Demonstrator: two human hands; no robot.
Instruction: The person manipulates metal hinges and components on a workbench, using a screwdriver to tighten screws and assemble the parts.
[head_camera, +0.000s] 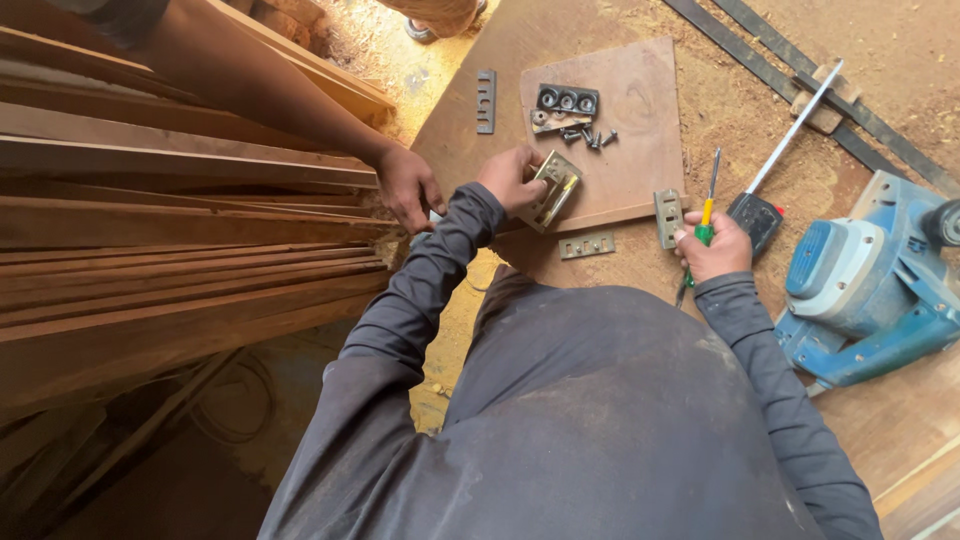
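I see my left hand (512, 178) grasping a brass-coloured lock body (553, 189), fingers curled around its near edge, tilted against the lower edge of a square wooden board (640, 150) that lies on the workbench (900, 420). My right hand (714, 247) is clenched around a screwdriver with a green and yellow handle (705, 222), its thin shaft pointing up toward 12 o'clock. From the lock body, the right hand sits at about 4 o'clock, well apart.

At 1 o'clock from the lock, on the board, lie a dark plate with three round holes (567, 99) and a small cluster of screws (590, 136) just beside it. A small metal strike plate (587, 245) lies at 5 o'clock from the lock, and another metal plate (667, 216) rests just left of my right hand. A long grey metal strip (486, 101) lies at 11 o'clock.

A blue electric planer (870, 285) stands at 3 o'clock of my right hand. Another person's hand (405, 185) rests at 9 o'clock of my left hand, on stacked wooden planks (150, 230).
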